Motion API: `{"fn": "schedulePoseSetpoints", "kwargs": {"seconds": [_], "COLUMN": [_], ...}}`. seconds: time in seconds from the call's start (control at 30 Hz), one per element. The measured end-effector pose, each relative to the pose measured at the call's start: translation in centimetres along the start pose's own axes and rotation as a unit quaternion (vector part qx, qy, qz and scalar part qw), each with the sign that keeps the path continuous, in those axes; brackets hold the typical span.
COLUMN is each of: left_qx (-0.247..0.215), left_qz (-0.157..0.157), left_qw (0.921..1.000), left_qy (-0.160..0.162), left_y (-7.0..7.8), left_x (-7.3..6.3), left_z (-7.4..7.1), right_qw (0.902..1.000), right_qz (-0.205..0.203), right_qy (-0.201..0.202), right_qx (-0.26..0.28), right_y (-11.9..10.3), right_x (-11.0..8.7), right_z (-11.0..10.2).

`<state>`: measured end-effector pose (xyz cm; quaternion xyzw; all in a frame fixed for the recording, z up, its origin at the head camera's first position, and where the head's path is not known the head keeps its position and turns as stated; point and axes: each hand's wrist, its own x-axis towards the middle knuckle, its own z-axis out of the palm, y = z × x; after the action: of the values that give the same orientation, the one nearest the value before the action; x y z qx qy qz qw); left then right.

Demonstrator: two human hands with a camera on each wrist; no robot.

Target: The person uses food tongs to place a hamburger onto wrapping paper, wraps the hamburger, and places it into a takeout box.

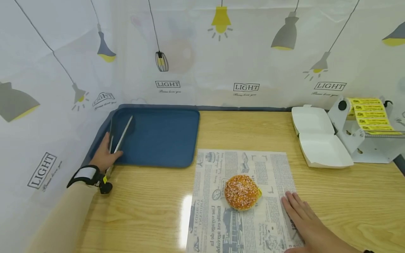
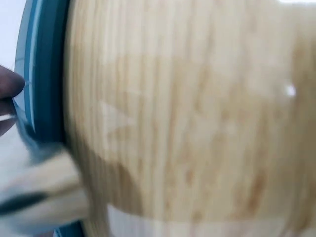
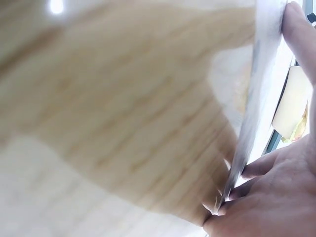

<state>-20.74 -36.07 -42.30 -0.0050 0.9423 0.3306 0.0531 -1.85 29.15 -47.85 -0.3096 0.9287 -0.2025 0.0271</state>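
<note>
At the left, my left hand (image 1: 103, 154) grips a pair of metal tongs (image 1: 123, 133), whose tips spread over the blue tray (image 1: 161, 140). Up close in the left wrist view, the metal of the tongs is blurred beside the tray's rim. A burger (image 1: 241, 192) with a seeded bun sits near the middle of a sheet of printed wrapping paper (image 1: 205, 182); a bit of yellow shows at its right side. My right hand (image 1: 308, 223) touches the paper's right edge, its fingers mostly straight. The right wrist view shows those fingers (image 3: 259, 165) along the edge of the sheet.
An unfolded white takeaway box (image 1: 324, 149) lies at the back right. Beside it stands a label dispenser (image 1: 345, 130) with a roll of yellow stickers (image 1: 368, 114). A printed curtain (image 1: 202, 59) hangs behind and to the left of the wooden table (image 1: 148, 211).
</note>
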Motion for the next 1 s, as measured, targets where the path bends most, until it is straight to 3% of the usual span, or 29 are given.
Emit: {"fn": "schedulePoseSetpoints", "kwargs": {"seconds": [0.43, 0.63, 0.77, 0.87, 1.0], "left_qx": [0.004, -0.023, -0.026, -0.026, -0.033], "left_qz": [-0.024, -0.019, 0.035, 0.108, 0.209], "left_qw": [0.9997, 0.9975, 0.9889, 0.9750, 0.9587], "left_qy": [0.008, 0.064, 0.142, 0.192, 0.190], "left_y": [-0.3, 1.1, 3.8, 6.4, 10.3], "left_x": [0.4, 0.3, 0.4, 0.9, 1.9], "left_z": [0.2, 0.4, 0.8, 1.7, 3.6], "right_qw": [0.9996, 0.9982, 0.9974, 0.9963, 0.9908], "right_qz": [0.022, 0.040, 0.049, 0.056, 0.079], "right_qy": [-0.011, -0.027, -0.032, -0.037, -0.060], "right_qx": [0.017, 0.036, 0.042, 0.055, 0.093], "right_y": [-0.1, -0.1, 0.0, -0.2, -0.4], "right_x": [-0.1, -0.1, -0.1, -0.1, 0.2], "right_z": [0.0, -0.3, -0.6, -0.7, -0.9]}}
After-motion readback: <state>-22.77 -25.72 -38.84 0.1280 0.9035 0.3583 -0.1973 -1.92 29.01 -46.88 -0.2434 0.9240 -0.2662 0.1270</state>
